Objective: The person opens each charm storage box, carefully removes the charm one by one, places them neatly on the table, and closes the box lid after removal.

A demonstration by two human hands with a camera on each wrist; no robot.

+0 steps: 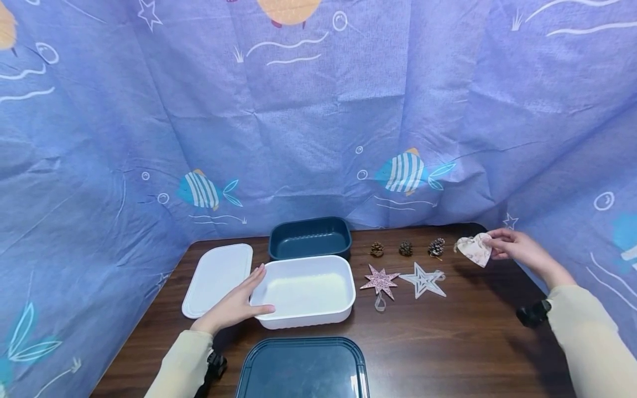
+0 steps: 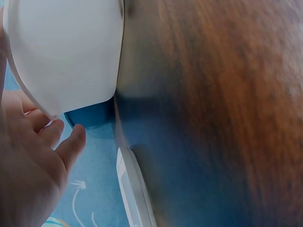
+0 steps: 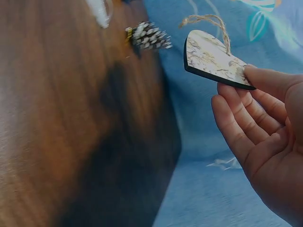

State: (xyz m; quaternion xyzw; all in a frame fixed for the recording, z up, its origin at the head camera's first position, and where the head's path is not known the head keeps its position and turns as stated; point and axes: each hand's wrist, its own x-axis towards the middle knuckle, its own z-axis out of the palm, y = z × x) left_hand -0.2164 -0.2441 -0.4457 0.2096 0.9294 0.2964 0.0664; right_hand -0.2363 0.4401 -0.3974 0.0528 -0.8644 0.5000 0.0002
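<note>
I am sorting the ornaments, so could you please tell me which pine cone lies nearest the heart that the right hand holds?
The rightmost pine cone, pale-tipped, lies beside the heart; the other two are darker.

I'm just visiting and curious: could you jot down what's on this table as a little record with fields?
Left hand: left hand rests on the rim of the white tub
Right hand: right hand pinches the heart ornament above the table
White lid: white lid left of the tub
Blue tub: blue tub behind it
Blue lid: blue lid in front
Stars: pink star, white star
Pine cones: pine cones, three in a row
</note>
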